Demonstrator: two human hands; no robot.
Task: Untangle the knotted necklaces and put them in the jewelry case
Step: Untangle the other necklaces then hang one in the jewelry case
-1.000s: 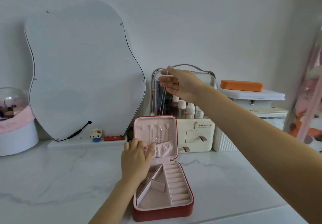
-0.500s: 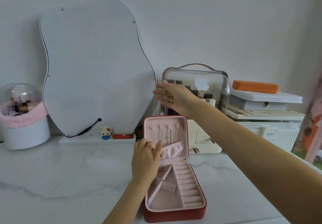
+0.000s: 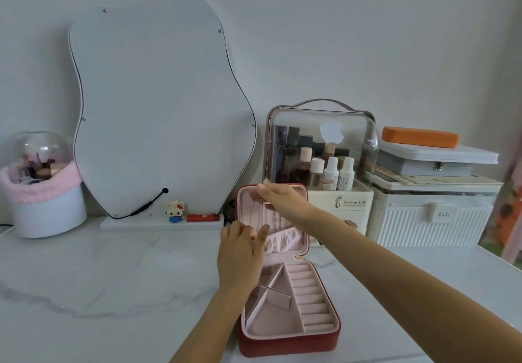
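A red jewelry case (image 3: 288, 343) with a pink lining stands open on the marble counter, its lid upright. Thin silver necklaces (image 3: 273, 218) hang inside the lid above a gathered pink pocket (image 3: 281, 242). My right hand (image 3: 278, 200) is at the top of the lid and pinches the upper end of a fine chain. My left hand (image 3: 240, 255) is at the lid's lower left, with thumb and fingers pinched at the pocket's edge. The tray below has bare dividers and ring rolls.
A wavy white mirror (image 3: 158, 108) leans on the wall at the left. A clear cosmetics case (image 3: 322, 150) with bottles stands right behind the lid. White boxes with an orange case (image 3: 421, 136) are at the right. A brush holder (image 3: 42, 187) sits far left.
My right hand has come down from high above the case to the top of the lid, bringing the chain with it. My left hand stays at the pocket. The view shifted.
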